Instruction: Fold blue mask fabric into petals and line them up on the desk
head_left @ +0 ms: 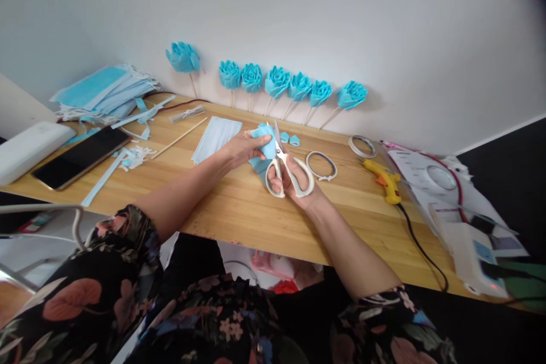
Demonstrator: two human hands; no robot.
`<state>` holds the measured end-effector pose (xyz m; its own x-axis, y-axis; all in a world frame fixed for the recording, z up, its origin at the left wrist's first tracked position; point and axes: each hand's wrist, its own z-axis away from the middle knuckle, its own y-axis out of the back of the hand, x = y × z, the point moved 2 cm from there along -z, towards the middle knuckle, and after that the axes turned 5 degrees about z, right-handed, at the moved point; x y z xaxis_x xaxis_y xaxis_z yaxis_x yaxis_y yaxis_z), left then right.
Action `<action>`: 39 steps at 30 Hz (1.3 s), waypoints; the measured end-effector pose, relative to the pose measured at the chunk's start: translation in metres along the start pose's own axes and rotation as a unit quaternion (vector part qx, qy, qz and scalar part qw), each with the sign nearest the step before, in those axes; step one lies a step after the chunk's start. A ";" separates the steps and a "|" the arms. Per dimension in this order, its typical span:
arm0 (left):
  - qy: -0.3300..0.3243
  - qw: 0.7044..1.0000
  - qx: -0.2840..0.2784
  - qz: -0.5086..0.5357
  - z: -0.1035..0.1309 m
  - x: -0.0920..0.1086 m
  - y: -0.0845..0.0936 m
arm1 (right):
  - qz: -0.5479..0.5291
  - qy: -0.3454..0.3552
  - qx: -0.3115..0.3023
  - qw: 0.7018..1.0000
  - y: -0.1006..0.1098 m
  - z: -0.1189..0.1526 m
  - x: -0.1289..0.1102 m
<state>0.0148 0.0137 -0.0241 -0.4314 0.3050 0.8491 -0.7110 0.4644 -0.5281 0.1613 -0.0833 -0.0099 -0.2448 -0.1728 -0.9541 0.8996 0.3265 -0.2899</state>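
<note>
Between the thumb and fingers of my left hand [247, 147] is a folded piece of light blue fabric [268, 149]. My right hand [292, 179] has its fingers through the handles of white scissors [307, 173]. The scissor blades are parted and touch the right edge of the blue piece. More blue fabric [258, 167] lies on the table below my left hand. Two small blue cut pieces [294, 140] rest just behind the scissors. A pale blue mask sheet [216, 137] lies flat to the left, partly behind my left forearm.
Several blue fabric flowers on sticks [277, 82] lean on the wall. Left are stacked masks [98, 91], a phone [82, 156], a white box [36, 148] and scraps [135, 157]. Right are tape rolls [321, 165], a yellow glue gun [386, 180] with its cord and a power strip [475, 259].
</note>
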 end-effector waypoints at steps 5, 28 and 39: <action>0.005 1.000 0.002 0.000 0.000 -0.004 -0.004 | 0.010 0.010 0.001 1.000 0.000 -0.002 0.002; -0.011 0.999 0.037 0.000 -0.003 -0.004 0.000 | -0.022 0.033 0.069 0.997 -0.004 0.000 0.005; -0.038 0.998 0.032 -0.023 0.003 0.005 -0.005 | -0.025 0.018 0.032 0.999 -0.002 -0.001 0.005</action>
<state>0.0148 0.0107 -0.0176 -0.4372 0.2192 0.8723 -0.7640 0.4212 -0.4887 0.1585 -0.0839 -0.0138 -0.3023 -0.1538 -0.9407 0.9070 0.2573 -0.3335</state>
